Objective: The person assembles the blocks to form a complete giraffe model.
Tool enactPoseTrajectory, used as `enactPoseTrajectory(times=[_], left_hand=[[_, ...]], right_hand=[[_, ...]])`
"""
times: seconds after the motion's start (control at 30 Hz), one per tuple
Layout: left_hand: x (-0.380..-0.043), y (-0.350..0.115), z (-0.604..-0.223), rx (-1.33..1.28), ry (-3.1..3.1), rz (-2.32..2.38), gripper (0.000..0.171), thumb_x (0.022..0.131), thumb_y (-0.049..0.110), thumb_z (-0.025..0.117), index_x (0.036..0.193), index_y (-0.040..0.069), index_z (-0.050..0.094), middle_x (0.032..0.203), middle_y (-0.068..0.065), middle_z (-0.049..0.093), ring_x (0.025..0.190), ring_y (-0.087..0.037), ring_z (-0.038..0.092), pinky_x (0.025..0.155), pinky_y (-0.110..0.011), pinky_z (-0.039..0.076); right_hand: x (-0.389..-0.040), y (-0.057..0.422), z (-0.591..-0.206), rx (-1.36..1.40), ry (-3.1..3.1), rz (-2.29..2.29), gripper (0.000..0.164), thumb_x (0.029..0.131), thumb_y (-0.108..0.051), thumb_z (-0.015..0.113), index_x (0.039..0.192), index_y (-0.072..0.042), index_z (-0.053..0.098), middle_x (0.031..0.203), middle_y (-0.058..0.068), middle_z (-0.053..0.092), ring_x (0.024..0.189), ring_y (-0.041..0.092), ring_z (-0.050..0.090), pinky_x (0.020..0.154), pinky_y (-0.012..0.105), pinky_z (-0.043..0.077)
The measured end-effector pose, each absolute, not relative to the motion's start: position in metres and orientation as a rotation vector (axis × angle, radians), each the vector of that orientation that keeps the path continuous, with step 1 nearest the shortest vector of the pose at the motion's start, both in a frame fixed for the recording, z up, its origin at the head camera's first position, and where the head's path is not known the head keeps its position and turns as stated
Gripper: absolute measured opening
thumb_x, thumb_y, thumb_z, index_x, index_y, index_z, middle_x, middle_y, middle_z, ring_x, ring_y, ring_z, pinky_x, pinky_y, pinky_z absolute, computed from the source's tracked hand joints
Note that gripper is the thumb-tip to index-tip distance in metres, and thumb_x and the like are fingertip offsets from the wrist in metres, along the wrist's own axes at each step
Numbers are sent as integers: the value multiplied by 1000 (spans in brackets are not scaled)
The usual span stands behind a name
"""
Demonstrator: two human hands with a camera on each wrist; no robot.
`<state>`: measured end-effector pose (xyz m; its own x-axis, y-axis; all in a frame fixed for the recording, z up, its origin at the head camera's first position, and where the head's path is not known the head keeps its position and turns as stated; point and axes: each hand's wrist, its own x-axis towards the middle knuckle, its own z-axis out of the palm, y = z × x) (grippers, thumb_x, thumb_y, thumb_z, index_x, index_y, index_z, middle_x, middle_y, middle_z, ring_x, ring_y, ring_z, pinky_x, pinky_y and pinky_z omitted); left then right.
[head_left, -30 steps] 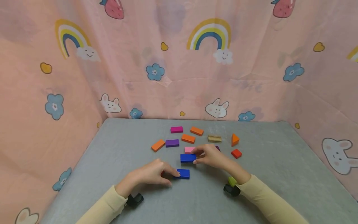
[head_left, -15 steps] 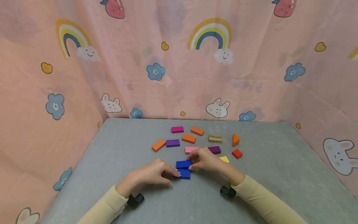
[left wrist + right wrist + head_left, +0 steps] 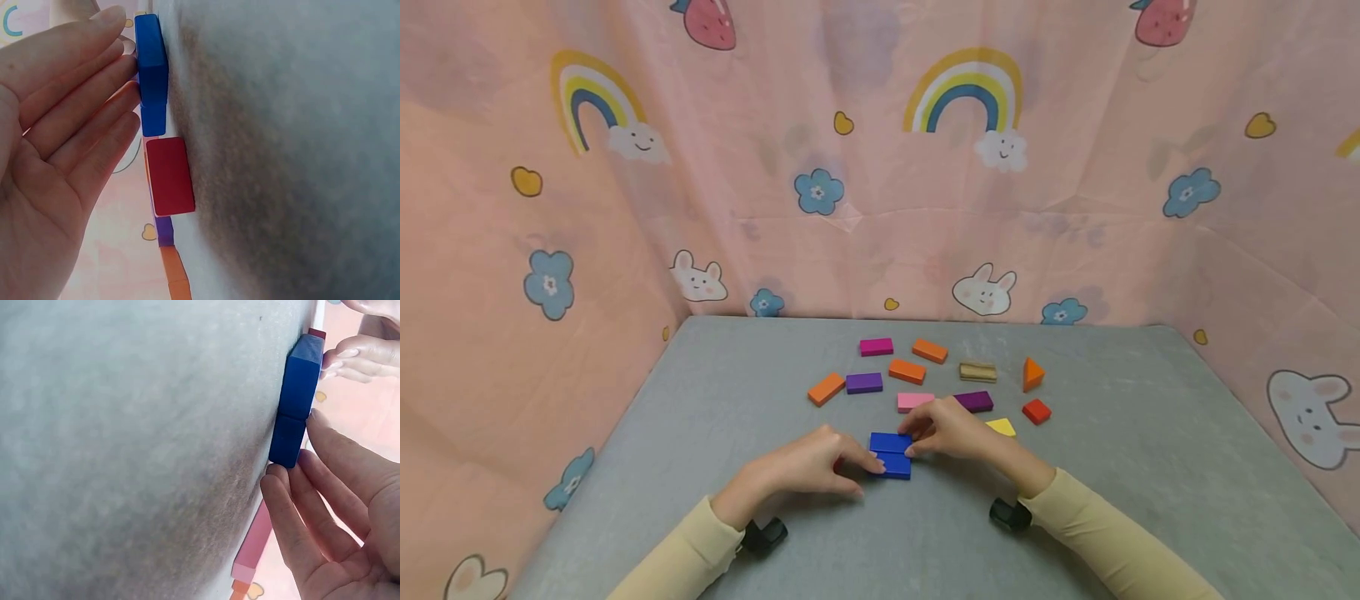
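Observation:
Two flat blue blocks lie long side against long side on the grey table. My left hand (image 3: pixel 797 467) rests its fingertips on the left end of the near blue block (image 3: pixel 895 468), with the fingers fairly straight. My right hand (image 3: pixel 955 429) pinches the far blue block (image 3: pixel 887 442) at its right end, thumb on the near side and fingers on the far side. The right wrist view shows that thumb by the seam between the blocks. A red block (image 3: pixel 170 177), seen in the left wrist view, stands near the left hand and is mostly hidden in the head view.
Beyond the hands lie a pink block (image 3: pixel 914 402), a dark purple block (image 3: pixel 974 402), a violet block (image 3: pixel 864 383), several orange blocks (image 3: pixel 907 372), a magenta block (image 3: pixel 876 347) and a gold block (image 3: pixel 977 372). A yellow block (image 3: pixel 1001 427) is partly behind the right wrist.
My right hand has brought the far blue block toward the near one, turning it straight until their long sides met. The left hand has stayed in place.

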<state>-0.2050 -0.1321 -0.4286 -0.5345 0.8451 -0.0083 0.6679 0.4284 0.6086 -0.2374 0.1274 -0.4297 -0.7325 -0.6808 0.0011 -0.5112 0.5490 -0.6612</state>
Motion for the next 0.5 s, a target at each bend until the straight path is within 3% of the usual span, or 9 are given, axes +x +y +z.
enactPoseTrajectory(times=[0.5], left_hand=[[-206,-129,-431,1380,2435,785,30,87,17,69,117,17,69,116,9,67,111,-3,58,95,-23,47]], right_hand=[[-239,138,-426,-995,2523,-988,29,80,-18,76,106,-7,71,100,4,72,91,17,67,77,27,56]])
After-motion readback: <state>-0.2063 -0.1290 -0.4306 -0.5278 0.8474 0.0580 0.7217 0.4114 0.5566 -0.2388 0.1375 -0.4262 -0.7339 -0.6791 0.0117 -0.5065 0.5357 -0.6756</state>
